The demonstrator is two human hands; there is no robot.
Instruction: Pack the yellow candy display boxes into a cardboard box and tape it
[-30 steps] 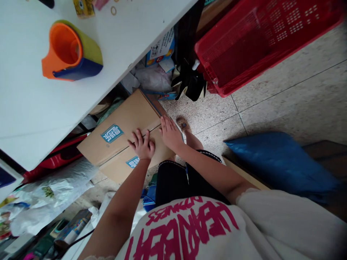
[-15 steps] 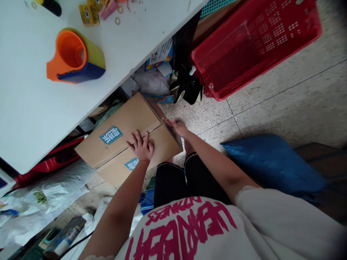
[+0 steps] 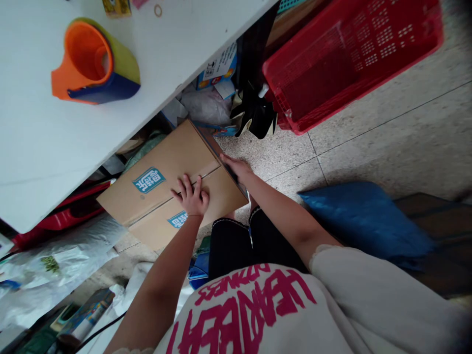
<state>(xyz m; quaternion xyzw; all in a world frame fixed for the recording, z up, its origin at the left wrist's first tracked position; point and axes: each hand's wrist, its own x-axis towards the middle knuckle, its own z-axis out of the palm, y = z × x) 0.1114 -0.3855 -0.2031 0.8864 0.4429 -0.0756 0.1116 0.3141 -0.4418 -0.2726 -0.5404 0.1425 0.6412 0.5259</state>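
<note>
A brown cardboard box (image 3: 173,147) with blue-and-white printed labels lies in front of my legs, its two top flaps folded in to meet along a seam. My left hand (image 3: 191,196) rests flat on the top across that seam, fingers spread. Against the box's right side lies my right hand (image 3: 238,168), its fingers stretched out along the wall. Some of those fingertips are hard to make out in the shadow. The lower part of the box is hidden from above.
The white table (image 3: 92,142) overhangs on the left, bearing an orange, yellow and blue holder (image 3: 121,69). A red plastic crate (image 3: 317,118) is at upper right. A black bag (image 3: 256,115) lies beside it. On the right is a blue cushion (image 3: 361,211); plastic bags (image 3: 81,250) lie lower left.
My right hand's fingers now lie straighter along the box's side. My left hand stays on top. The camera view has shifted slightly, so the table things appear higher and further left.
</note>
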